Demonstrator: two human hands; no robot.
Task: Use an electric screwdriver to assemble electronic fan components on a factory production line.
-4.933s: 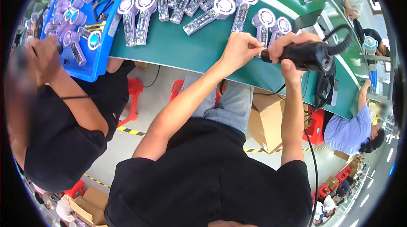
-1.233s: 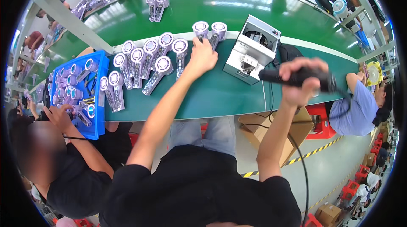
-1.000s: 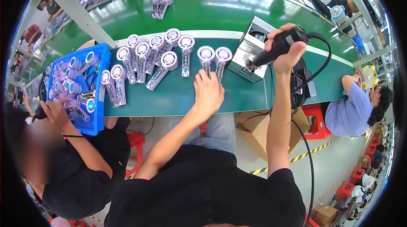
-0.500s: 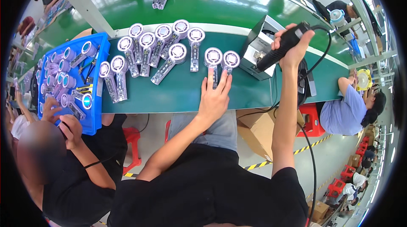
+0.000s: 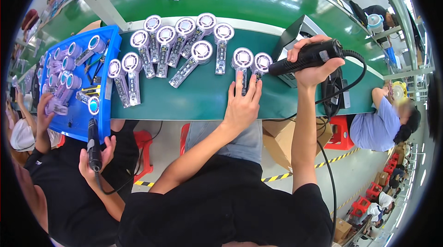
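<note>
Handles of two handheld fans (image 5: 251,64) under the left hand (image 5: 243,104).

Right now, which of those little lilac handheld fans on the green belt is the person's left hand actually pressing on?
The left hand holds down the two rightmost fans, lying side by side beneath the black electric screwdriver; the others lie untouched further left.

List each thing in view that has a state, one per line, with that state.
left hand: flat on the handles of two handheld fans, pressing them to the belt
two handheld fans: lying side by side, heads away from the person
right hand: gripping the electric screwdriver
electric screwdriver: held level, tip at the right fan's head
blue tray: loaded with fans
</note>
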